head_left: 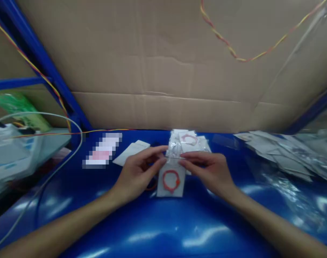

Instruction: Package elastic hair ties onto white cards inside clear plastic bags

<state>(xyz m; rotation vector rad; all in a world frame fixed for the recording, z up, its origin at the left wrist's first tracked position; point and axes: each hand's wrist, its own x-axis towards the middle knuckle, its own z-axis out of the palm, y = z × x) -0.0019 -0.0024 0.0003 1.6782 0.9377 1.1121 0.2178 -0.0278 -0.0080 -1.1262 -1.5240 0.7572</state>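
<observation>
A white card with a red bracelet looped on it (pixel 171 181) stands partly inside a clear plastic sleeve on the blue table (pixel 163 229). My left hand (pixel 138 172) grips the card's top left edge. My right hand (pixel 209 168) pinches the sleeve's top right edge. Just behind the hands lies a pile of bagged bracelet cards (pixel 189 141). A loose red bracelet (pixel 152 186) peeks out under my left hand.
Several white cards (pixel 131 152) lie left of the hands. A heap of clear plastic sleeves (pixel 287 154) covers the right side. A cardboard wall (pixel 163 71) backs the table. White boxes (pixel 13 154) and a grey cable (pixel 58 165) sit at the left.
</observation>
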